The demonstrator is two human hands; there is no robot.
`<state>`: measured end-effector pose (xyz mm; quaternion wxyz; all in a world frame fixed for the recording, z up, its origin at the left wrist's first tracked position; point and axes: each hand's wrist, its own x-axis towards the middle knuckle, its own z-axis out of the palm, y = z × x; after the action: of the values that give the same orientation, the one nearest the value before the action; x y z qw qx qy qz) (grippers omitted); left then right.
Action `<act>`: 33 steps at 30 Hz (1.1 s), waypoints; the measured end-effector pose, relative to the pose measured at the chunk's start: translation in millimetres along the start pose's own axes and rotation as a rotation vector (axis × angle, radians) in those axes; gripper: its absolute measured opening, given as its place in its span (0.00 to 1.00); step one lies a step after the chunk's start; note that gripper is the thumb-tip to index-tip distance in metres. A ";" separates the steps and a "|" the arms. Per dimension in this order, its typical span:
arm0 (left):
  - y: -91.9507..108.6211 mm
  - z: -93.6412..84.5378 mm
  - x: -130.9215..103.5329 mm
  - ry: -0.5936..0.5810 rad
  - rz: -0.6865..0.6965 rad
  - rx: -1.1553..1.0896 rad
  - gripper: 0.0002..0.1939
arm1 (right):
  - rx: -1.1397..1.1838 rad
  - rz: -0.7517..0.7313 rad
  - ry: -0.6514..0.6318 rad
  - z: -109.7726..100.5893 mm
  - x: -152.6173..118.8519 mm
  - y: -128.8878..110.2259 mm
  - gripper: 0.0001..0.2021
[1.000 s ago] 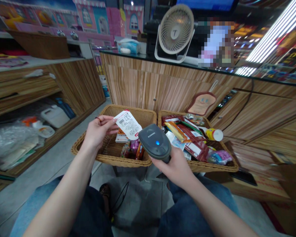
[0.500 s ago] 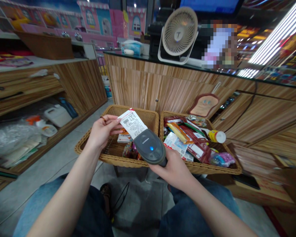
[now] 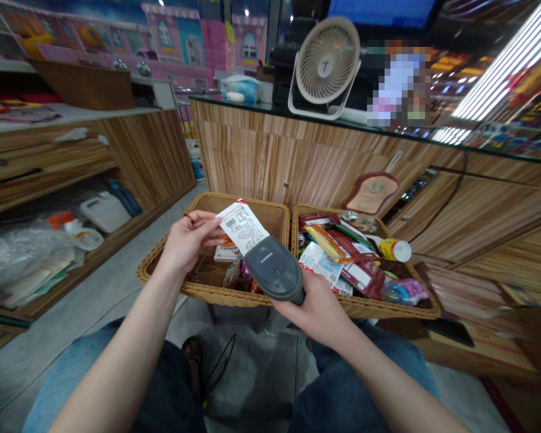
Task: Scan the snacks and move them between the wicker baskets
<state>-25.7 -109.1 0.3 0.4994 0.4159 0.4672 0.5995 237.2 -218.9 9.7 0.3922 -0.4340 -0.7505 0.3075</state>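
My left hand (image 3: 190, 240) pinches the left edge of a white printed packet (image 3: 242, 226) with a red top corner, over the left wicker basket (image 3: 270, 210). My right hand (image 3: 318, 307) is wrapped round a dark grey barcode scanner (image 3: 274, 267), whose head overlaps the packet's lower end. A few small packages (image 3: 226, 252) lie in the left basket beneath. The right wicker basket (image 3: 399, 310) holds several snacks, among them brown packets (image 3: 363, 270), a yellow-orange wrapper (image 3: 327, 243) and a tube with a white cap (image 3: 402, 250).
Behind the baskets stands a wooden counter (image 3: 247, 150) with a white fan (image 3: 328, 63) on top. Open shelves with bottles (image 3: 103, 210) are at the left. A cardboard box (image 3: 491, 349) with a dark phone-like object (image 3: 448, 332) is at the right. A black cable (image 3: 220, 364) lies on the floor.
The blue light on the scanner has gone out. Both hands, the packet and the scanner have kept their places.
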 end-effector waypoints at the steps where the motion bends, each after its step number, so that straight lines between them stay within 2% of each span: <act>1: 0.6 0.2 -0.3 0.001 -0.004 -0.001 0.16 | 0.001 -0.001 -0.001 -0.1 0.4 -0.1 0.04; 9: 4.2 3.3 -4.1 -0.013 -0.027 -0.043 0.13 | 0.018 -0.021 0.011 -1.1 0.6 0.4 0.06; 13: 8.2 19.3 -9.0 -0.032 -0.089 -0.100 0.11 | 0.060 -0.074 0.041 -1.9 -2.7 -0.9 0.06; 17: 7.1 54.2 -13.2 -0.102 -0.165 -0.161 0.10 | 0.107 -0.137 0.047 -3.5 -6.8 -2.4 0.07; 21: -1.5 103.6 -14.6 -0.232 -0.230 -0.205 0.10 | 0.117 -0.157 0.061 -5.7 -9.1 -1.9 0.09; 24: -10.1 135.8 -15.5 -0.436 -0.260 -0.267 0.10 | 0.107 -0.151 0.083 -7.0 -9.1 -0.5 0.08; 26: -15.9 146.1 -16.1 -0.572 -0.298 -0.243 0.13 | 0.095 -0.141 0.096 -7.9 -8.9 -0.5 0.07; 28: -20.6 144.3 -15.7 -0.625 -0.306 -0.170 0.18 | 0.088 -0.134 0.103 -9.3 -9.1 -1.5 0.07; 29: -21.8 139.0 -14.9 -0.612 -0.294 -0.139 0.20 | 0.087 -0.134 0.104 -10.1 -9.2 -2.2 0.07; 33: -14.6 99.1 -7.4 -0.513 -0.181 -0.016 0.24 | 0.077 -0.108 0.146 -14.1 -8.2 -4.1 0.06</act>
<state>74.2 -101.1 7.4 0.6563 0.5066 0.3559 0.4313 250.2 -226.3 17.5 0.4782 -0.3990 -0.7299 0.2819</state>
